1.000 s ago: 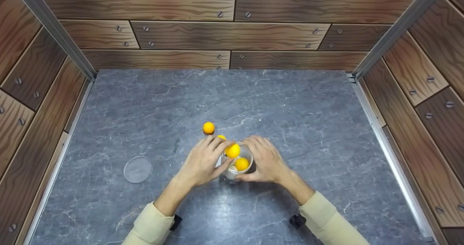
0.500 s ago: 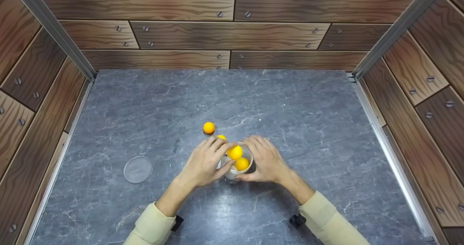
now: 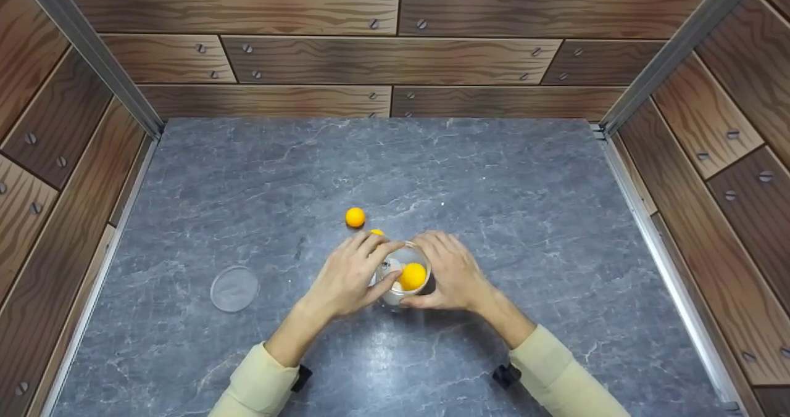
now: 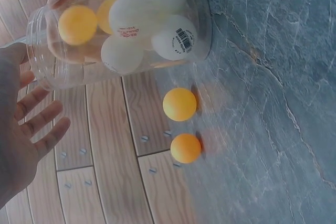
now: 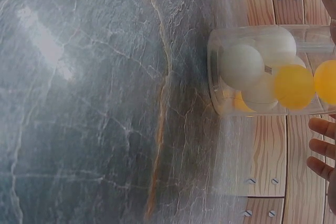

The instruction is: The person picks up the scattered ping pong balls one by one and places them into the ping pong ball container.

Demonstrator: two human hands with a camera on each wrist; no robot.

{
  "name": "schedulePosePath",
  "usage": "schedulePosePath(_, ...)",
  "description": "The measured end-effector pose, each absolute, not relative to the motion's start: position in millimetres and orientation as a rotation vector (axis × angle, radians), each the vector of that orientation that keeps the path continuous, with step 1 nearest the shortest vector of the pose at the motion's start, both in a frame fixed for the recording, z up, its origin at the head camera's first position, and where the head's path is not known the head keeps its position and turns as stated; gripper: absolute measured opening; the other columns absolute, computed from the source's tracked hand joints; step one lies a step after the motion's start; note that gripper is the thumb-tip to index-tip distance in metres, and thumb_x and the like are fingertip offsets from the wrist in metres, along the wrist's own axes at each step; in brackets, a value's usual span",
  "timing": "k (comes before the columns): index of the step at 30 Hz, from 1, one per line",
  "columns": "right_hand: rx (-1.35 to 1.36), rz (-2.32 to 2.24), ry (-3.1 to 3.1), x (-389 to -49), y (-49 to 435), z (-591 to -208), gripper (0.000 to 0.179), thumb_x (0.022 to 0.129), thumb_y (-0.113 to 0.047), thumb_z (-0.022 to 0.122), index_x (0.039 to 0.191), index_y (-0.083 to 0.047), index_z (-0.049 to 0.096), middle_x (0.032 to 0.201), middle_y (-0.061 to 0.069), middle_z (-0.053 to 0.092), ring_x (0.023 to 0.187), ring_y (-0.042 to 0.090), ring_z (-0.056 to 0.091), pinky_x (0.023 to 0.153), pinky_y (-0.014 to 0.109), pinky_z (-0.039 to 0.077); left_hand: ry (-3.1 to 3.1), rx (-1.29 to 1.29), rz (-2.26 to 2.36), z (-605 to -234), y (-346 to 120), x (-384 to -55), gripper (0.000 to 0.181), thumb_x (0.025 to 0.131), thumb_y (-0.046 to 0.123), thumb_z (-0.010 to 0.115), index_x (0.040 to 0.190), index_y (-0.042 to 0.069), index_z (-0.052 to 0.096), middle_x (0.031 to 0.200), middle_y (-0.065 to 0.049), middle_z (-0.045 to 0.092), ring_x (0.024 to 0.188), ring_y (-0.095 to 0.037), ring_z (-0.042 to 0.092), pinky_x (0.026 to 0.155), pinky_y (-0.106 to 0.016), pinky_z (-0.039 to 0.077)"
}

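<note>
A clear plastic jar (image 4: 202,24) stands upright on the table, its mouth uncovered. Inside lie several white table tennis balls (image 5: 242,67) and some orange ones, the topmost orange ball (image 3: 413,277) showing near the mouth. My right hand (image 3: 453,274) holds the jar from the right, thumb on the near side and fingers on the far side. At the left of the mouth is my left hand (image 3: 349,275), thumb and forefinger apart at the rim with nothing between them. Just beyond it lies a partly hidden orange ball (image 3: 376,233), and a second orange ball (image 3: 355,217) sits farther back.
A round clear lid (image 3: 235,289) lies flat on the table, left of the left forearm. The grey marbled table (image 3: 524,176) is bounded by wood-patterned walls (image 3: 395,59) at the back and both sides, with metal rails along the side edges.
The orange ball that my left hand held over the jar has left its fingers and dropped into the jar. The right hand and the jar have stayed in place.
</note>
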State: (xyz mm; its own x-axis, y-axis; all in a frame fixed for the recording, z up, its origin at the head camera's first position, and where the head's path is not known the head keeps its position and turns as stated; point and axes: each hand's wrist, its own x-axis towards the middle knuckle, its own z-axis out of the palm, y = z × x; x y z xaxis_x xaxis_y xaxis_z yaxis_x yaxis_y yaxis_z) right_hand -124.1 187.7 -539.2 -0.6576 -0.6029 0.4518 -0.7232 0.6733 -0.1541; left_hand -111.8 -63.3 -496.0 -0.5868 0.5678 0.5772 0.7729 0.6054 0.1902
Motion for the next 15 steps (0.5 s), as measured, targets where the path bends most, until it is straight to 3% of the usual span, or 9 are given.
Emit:
schedulePosePath(7, 1.034, 0.485, -2.511, -124.7, 186.9, -539.9, 0.100, 0.080, -0.090, 0.056, 0.134, -0.007, 0.059, 0.124, 0.009, 0.069, 0.116, 0.028, 0.065, 0.100, 0.045, 0.057, -2.345, -1.072, -0.612, -495.6, -65.7, -114.3, 0.044, 0.092, 0.030, 0.080, 0.131, 0.014, 0.067, 0.114, -0.001, 0.070, 0.104, -0.020, 0.065, 0.086, -0.033, 0.060)
schedulePosePath(15, 1.033, 0.477, -2.509, -124.8, 186.7, -540.5, 0.101, 0.081, -0.091, 0.052, 0.134, -0.005, 0.060, 0.124, 0.010, 0.069, 0.116, 0.028, 0.066, 0.101, 0.046, 0.058, -2.342, -1.090, -0.603, -495.0, -72.0, -119.6, 0.046, 0.096, 0.040, 0.075, 0.131, 0.012, 0.066, 0.117, -0.003, 0.070, 0.106, -0.021, 0.065, 0.091, -0.035, 0.059)
